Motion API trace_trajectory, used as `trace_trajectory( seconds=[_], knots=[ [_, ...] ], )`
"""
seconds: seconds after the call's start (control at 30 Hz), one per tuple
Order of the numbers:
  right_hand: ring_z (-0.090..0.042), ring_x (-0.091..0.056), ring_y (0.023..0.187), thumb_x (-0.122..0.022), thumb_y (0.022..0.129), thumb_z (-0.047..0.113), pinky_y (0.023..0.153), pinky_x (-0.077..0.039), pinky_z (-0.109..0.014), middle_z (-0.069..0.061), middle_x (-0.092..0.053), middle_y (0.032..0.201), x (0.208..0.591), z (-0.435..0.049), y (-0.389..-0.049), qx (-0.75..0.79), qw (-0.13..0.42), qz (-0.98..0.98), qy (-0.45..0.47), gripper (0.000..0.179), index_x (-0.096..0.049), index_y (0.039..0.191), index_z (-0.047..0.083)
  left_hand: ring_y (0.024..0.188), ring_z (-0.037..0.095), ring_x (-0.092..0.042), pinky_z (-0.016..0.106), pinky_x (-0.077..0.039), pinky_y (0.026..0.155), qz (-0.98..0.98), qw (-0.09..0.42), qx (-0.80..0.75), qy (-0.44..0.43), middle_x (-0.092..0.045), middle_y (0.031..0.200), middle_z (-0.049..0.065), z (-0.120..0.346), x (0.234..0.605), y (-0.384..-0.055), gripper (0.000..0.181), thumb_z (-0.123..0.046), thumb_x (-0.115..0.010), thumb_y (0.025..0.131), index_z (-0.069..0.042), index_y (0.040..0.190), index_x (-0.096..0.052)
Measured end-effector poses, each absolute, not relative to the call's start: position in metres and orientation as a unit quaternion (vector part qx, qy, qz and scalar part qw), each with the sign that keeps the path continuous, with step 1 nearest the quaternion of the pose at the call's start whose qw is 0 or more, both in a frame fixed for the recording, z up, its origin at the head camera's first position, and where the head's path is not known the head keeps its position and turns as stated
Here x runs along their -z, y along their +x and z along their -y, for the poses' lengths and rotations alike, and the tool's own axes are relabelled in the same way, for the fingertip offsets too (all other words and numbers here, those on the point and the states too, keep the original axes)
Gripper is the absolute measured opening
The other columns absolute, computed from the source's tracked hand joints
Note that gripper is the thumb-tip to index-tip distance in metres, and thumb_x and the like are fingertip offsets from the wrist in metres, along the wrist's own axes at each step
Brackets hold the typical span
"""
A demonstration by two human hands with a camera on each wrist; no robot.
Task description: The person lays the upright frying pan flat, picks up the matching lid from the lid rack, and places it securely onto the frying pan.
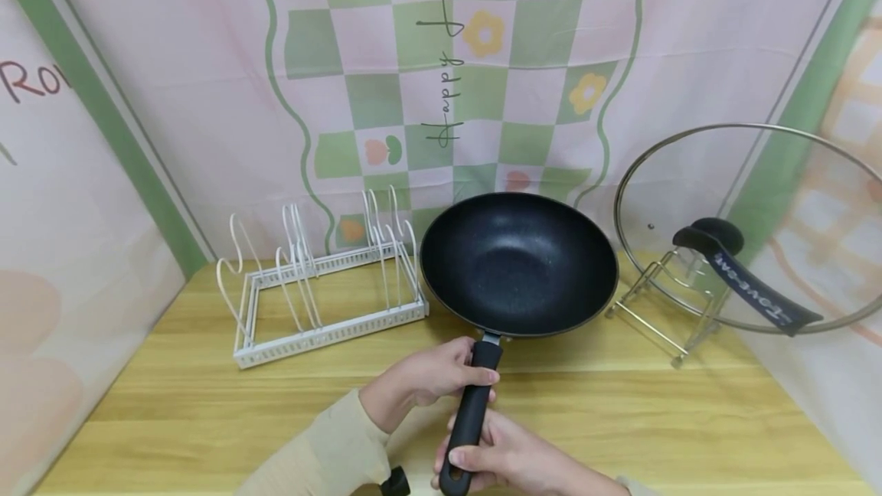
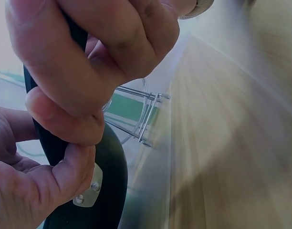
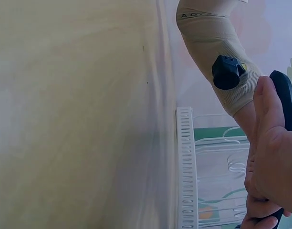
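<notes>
A black wok [image 1: 520, 266] with a long black handle [image 1: 472, 412] is held over the wooden table, its inside facing up toward the head camera. My left hand [image 1: 441, 370] grips the handle close to the pan, thumb across the top. Nearer the handle's end, my right hand [image 1: 506, 450] wraps round it with the thumb on top. In the left wrist view both hands are on the handle, and the riveted metal bracket [image 2: 90, 188] shows where it joins the wok. The right wrist view shows the right hand [image 3: 277, 157] round the handle's end.
A white wire rack [image 1: 331, 334] with upright loops stands left of the wok. To the right, a glass lid [image 1: 648, 174] with a black knob leans in a small metal stand [image 1: 651, 327]. A patterned cloth [image 1: 482, 98] hangs behind the wooden table [image 1: 620, 404].
</notes>
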State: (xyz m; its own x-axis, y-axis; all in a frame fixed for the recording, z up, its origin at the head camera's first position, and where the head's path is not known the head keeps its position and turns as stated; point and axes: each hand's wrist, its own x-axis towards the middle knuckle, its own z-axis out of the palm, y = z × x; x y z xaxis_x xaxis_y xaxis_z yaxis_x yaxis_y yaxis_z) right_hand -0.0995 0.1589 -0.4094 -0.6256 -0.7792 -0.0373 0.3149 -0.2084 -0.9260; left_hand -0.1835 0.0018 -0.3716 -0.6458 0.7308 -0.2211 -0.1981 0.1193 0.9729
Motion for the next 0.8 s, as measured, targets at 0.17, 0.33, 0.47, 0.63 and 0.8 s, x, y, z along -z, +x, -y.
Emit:
trace_trajectory(
  seconds=[0.17, 0.33, 0.47, 0.63, 0.8],
  knots=[
    [-0.018, -0.069, 0.106, -0.05, 0.108, 0.011, 0.091, -0.057, -0.033, -0.007, -0.069, 0.111, 0.4123, -0.1577, -0.0991, 0.742, 0.369, -0.511, -0.228, 0.03, -0.046, 0.125, -0.014, 0.07, 0.009, -0.062, 0.018, -0.05, 0.064, -0.649, 0.371, -0.631, 0.208, -0.06, 0.079, 0.005, -0.0008, 0.3742, -0.1837, 0.011, 0.005, -0.056, 0.099, -0.002, 0.101, -0.048],
    [-0.017, -0.068, 0.106, -0.05, 0.108, 0.012, 0.091, -0.056, -0.031, -0.006, -0.069, 0.111, 0.4138, -0.1561, -0.0986, 0.74, 0.371, -0.512, -0.231, 0.043, -0.04, 0.125, -0.026, 0.07, 0.008, -0.063, 0.018, -0.05, 0.064, -0.646, 0.373, -0.631, 0.209, -0.061, 0.078, 0.004, -0.0001, 0.3765, -0.1842, 0.012, 0.006, -0.056, 0.099, -0.004, 0.099, -0.048],
    [-0.017, -0.069, 0.106, -0.051, 0.108, 0.012, 0.092, -0.056, -0.033, -0.006, -0.07, 0.111, 0.4142, -0.1544, -0.0982, 0.742, 0.375, -0.505, -0.23, 0.046, -0.038, 0.125, -0.028, 0.07, 0.009, -0.063, 0.018, -0.051, 0.065, -0.644, 0.375, -0.634, 0.207, -0.061, 0.078, 0.004, 0.0007, 0.3778, -0.1839, 0.012, 0.005, -0.056, 0.099, -0.004, 0.1, -0.048],
    [-0.016, -0.068, 0.107, -0.051, 0.108, 0.012, 0.093, -0.056, -0.032, -0.005, -0.069, 0.112, 0.4159, -0.1523, -0.0976, 0.748, 0.382, -0.489, -0.237, 0.049, -0.034, 0.124, -0.031, 0.07, 0.009, -0.062, 0.018, -0.05, 0.066, -0.641, 0.381, -0.634, 0.205, -0.061, 0.078, 0.004, 0.0016, 0.3797, -0.1834, 0.013, 0.005, -0.055, 0.099, -0.004, 0.1, -0.047],
    [-0.016, -0.067, 0.107, -0.051, 0.108, 0.012, 0.094, -0.055, -0.032, -0.005, -0.068, 0.113, 0.4164, -0.1517, -0.0968, 0.754, 0.389, -0.476, -0.232, 0.05, -0.032, 0.124, -0.031, 0.07, 0.008, -0.062, 0.018, -0.05, 0.066, -0.637, 0.386, -0.635, 0.204, -0.06, 0.078, 0.004, 0.0022, 0.3816, -0.1835, 0.013, 0.005, -0.055, 0.1, -0.005, 0.1, -0.047]
  ],
)
